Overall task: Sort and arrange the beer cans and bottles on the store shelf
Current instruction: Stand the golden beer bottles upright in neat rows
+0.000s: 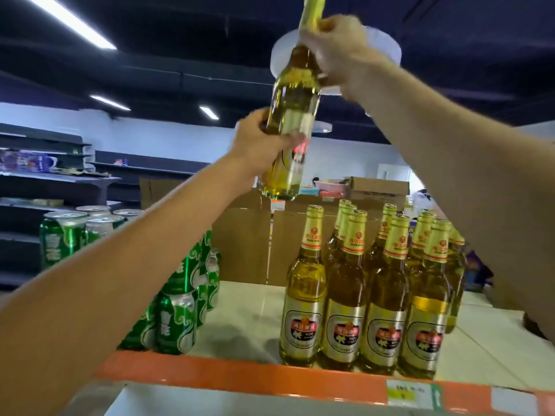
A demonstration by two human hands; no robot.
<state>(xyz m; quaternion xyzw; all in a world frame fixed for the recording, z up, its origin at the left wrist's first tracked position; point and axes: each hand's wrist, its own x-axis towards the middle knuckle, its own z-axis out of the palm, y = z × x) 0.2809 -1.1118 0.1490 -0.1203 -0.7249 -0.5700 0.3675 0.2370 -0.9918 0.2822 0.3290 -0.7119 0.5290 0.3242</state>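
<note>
Both hands hold one golden beer bottle (pixel 289 115) up in the air above the shelf, tilted slightly. My left hand (pixel 264 142) grips its labelled body from the left. Around its gold-foil neck, my right hand (pixel 333 46) is curled near the top of the view. Below, several matching bottles (pixel 360 289) stand upright in rows on the pale shelf board (pixel 249 319). Green beer cans (pixel 177 322) are stacked in layers at the shelf's left, partly hidden by my left forearm.
An orange shelf rail (pixel 240 376) with a price tag (pixel 414 394) runs along the front. Brown cardboard boxes (pixel 243 250) stand behind the shelf. Dark store shelving (pixel 45 187) with a few goods fills the left background.
</note>
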